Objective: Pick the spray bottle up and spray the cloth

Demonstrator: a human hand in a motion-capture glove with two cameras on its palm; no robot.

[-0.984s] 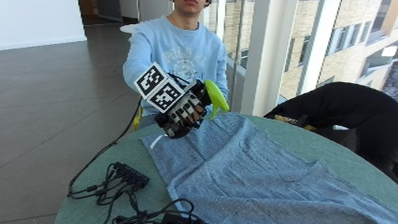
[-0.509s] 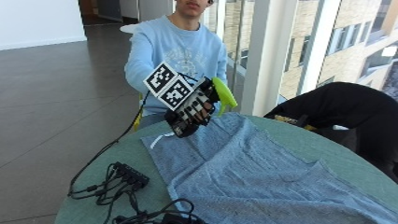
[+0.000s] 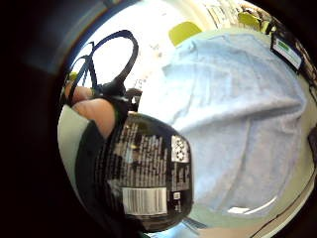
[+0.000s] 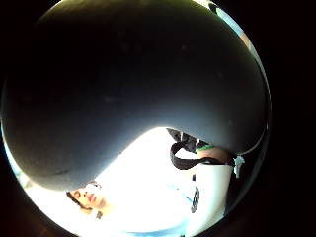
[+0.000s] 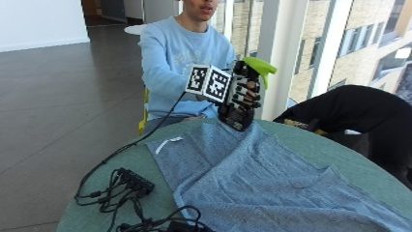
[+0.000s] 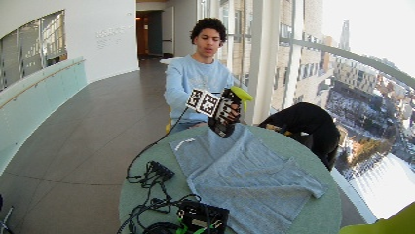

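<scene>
Bottle lifted clear of worktop, gripped in gloved right hand.

Right hand (image 5: 238, 94) holds the spray bottle (image 5: 243, 99) upright above the far edge of the round green worktop (image 5: 106, 193), fingers (image 5: 252, 95) curled round its dark body, lime-green trigger head (image 5: 260, 64) at 12 o'clock of the hand. Blue cloth (image 5: 270, 186) lies spread flat on the worktop, running from below the bottle toward 5 o'clock. Black cables (image 5: 125, 186) sit at 8 o'clock of the cloth. In the little-finger palm view, the bottle's barcode label (image 3: 146, 183) sits close to the palm, above the cloth.
</scene>
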